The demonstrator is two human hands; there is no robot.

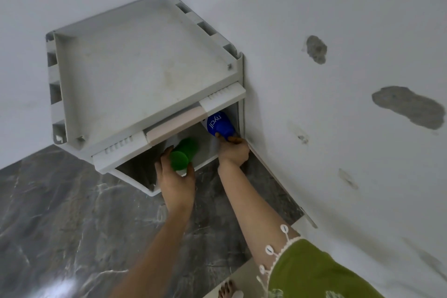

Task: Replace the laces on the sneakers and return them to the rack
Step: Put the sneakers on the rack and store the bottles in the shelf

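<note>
A grey plastic rack (135, 72) stands in the corner against the white walls, its top tray bare. My left hand (175, 176) grips a green bottle (182, 155) at the mouth of the rack's open shelf. My right hand (233, 150) holds a blue bottle (220, 124) marked "nycil" by its top, at the right side of the same shelf. No sneakers or laces are in view.
Dark marbled floor (60, 213) spreads in front of the rack. The right wall (338, 128) has patches of chipped paint. My foot (227, 289) and a green sleeve with shell trim (304, 271) show at the bottom.
</note>
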